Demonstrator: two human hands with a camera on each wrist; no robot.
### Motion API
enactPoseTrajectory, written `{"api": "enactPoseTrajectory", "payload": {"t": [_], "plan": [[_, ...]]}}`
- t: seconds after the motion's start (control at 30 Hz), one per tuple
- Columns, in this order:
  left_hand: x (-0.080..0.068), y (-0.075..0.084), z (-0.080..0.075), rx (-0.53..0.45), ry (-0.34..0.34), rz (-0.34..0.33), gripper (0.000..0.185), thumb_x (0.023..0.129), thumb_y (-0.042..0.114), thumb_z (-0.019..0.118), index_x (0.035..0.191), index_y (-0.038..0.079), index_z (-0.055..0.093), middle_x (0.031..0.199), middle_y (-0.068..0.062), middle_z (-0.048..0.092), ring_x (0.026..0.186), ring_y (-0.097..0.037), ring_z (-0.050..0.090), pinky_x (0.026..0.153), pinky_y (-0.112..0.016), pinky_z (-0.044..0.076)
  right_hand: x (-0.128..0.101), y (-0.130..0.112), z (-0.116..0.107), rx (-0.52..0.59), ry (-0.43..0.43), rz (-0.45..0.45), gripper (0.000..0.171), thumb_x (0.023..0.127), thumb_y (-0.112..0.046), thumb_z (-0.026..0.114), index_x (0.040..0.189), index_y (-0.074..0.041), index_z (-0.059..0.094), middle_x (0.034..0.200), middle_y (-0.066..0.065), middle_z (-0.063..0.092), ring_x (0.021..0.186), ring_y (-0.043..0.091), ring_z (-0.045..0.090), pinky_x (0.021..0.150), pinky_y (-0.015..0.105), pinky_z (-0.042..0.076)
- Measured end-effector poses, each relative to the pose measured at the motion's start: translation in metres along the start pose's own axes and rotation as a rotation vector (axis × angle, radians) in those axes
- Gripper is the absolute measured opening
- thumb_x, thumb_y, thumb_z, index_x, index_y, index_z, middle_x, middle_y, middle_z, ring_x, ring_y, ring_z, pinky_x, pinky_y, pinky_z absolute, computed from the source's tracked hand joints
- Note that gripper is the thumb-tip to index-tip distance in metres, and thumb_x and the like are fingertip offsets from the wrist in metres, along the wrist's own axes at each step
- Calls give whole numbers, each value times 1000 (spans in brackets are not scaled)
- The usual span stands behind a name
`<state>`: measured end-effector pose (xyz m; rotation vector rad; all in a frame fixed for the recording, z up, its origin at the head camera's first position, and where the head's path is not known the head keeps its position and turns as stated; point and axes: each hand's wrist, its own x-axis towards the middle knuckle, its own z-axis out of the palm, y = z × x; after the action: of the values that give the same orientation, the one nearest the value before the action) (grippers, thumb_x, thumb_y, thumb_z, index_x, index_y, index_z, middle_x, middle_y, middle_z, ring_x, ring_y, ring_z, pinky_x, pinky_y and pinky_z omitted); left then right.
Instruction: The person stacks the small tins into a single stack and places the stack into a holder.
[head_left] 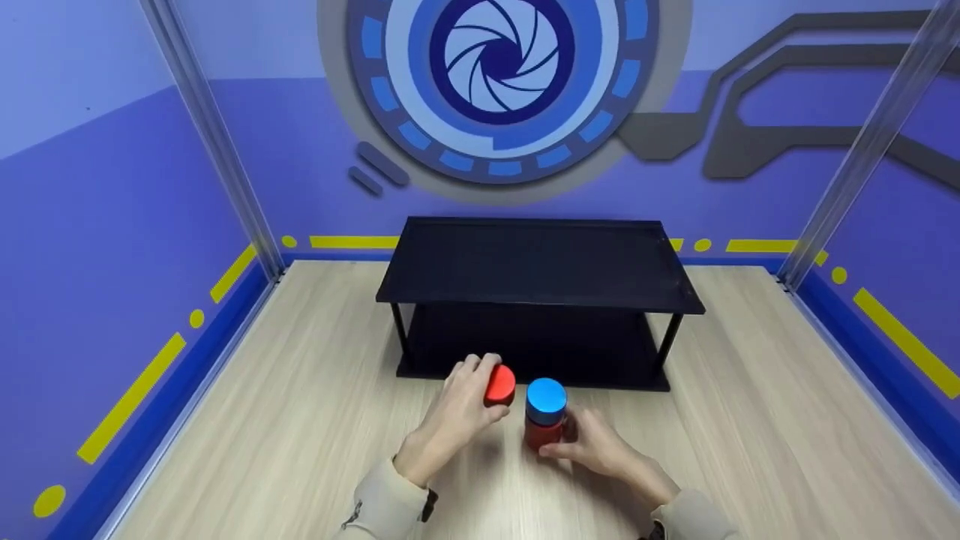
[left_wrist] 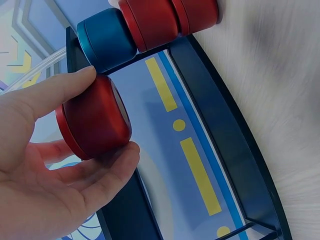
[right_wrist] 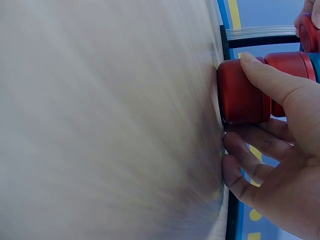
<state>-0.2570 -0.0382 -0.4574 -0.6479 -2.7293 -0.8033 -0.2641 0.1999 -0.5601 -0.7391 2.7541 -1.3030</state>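
A stack of round pucks [head_left: 544, 424] stands on the wooden table in front of the black shelf: red pucks below and a blue puck [head_left: 546, 399] on top. My right hand [head_left: 592, 444] grips the red base of the stack [right_wrist: 243, 92], thumb over it and fingers beneath. My left hand [head_left: 459, 411] holds a separate red puck [head_left: 500, 385] just left of the stack, pinched between thumb and fingers [left_wrist: 95, 122]. In the left wrist view the stack [left_wrist: 150, 22] lies close beside the held puck.
A black two-tier shelf [head_left: 540, 262] stands behind the hands, both tiers bare. The wooden table [head_left: 300, 420] is enclosed by purple walls with metal posts [head_left: 217, 142] at the back corners.
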Motion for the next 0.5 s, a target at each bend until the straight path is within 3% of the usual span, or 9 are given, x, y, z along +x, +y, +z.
{"api": "enactPoseTrajectory", "payload": {"t": [0.5], "plan": [[-1,0,1,24,8,-2,61,73,20,83,125,10,53,107,-10,60,94,-24,59,79,-37,54,0,-1,0,-25,6,18,48,75,-35,81,110,-8,64,92,2,71,74,4,57,64,22,46]]}}
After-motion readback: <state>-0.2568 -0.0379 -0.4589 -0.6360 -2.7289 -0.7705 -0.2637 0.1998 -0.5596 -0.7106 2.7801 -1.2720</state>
